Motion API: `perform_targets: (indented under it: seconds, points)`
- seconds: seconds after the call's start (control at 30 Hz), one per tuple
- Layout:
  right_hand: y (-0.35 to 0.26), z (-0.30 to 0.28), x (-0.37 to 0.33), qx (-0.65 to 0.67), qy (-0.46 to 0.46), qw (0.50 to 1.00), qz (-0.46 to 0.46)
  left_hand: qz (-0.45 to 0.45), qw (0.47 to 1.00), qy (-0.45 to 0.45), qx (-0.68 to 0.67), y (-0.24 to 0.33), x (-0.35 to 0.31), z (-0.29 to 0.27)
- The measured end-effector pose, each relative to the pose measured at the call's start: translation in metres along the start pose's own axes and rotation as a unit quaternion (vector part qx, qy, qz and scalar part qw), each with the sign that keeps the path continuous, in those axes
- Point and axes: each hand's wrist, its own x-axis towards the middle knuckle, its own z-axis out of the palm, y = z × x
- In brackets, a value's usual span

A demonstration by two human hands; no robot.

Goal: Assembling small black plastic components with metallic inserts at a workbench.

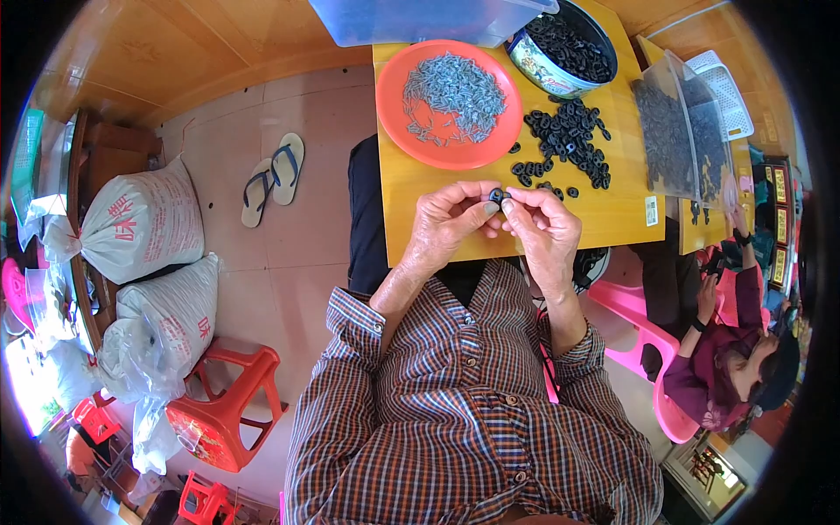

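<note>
Between my two hands, just over the near edge of the table, is a small black oval part (498, 195). My left hand (444, 226) pinches it from one side with thumb and fingertips. From the other side, the thumb and fingers of my right hand (549, 231) close on it too. Beyond my hands lies a loose heap of similar black oval parts (570, 140). An orange-red plate (395, 122) to the left of the heap carries many small silvery metal pieces (455, 92), too small to tell their exact kind.
A round tub (547, 72) of black parts stands behind the heap, beside a clear blue bin (385, 22). Clear containers (669, 131) of dark parts stand at right. A person (726, 350) sits at far right. Slippers (284, 171), sacks (144, 223) and a red stool (227, 407) are left.
</note>
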Motion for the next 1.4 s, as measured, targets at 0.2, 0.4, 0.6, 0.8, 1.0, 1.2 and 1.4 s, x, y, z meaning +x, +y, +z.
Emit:
perform_targets:
  seconds: [0.2, 0.4, 0.6, 0.8, 1.0, 1.2, 1.4]
  points:
    - [0.002, -0.005, 0.001, 0.006, -0.026, 1.000, -0.001, -0.004, 1.000, -0.008, -0.006, 0.001, 0.000, -0.001]
    - [-0.001, -0.012, 0.006, 0.024, -0.059, 0.997, 0.051, -0.003, 1.000, -0.003, -0.009, 0.000, 0.000, -0.002]
    - [0.007, -0.018, 0.011, 0.079, -0.084, 0.991, 0.072, -0.012, 1.000, -0.017, -0.002, 0.001, -0.001, -0.002]
    - [0.009, -0.021, 0.013, 0.107, -0.087, 0.986, 0.097, -0.017, 1.000, -0.019, 0.006, 0.003, -0.001, 0.000]
    - [0.008, -0.022, 0.013, 0.114, -0.093, 0.983, 0.106, -0.021, 0.999, -0.030, 0.023, 0.005, -0.002, -0.002]
    - [0.008, -0.023, 0.011, 0.105, -0.084, 0.983, 0.122, -0.017, 0.999, -0.034, 0.027, 0.003, -0.003, -0.001]
    - [0.011, -0.022, 0.011, 0.083, -0.081, 0.984, 0.137, 0.000, 0.998, -0.033, 0.047, 0.001, -0.004, 0.001]
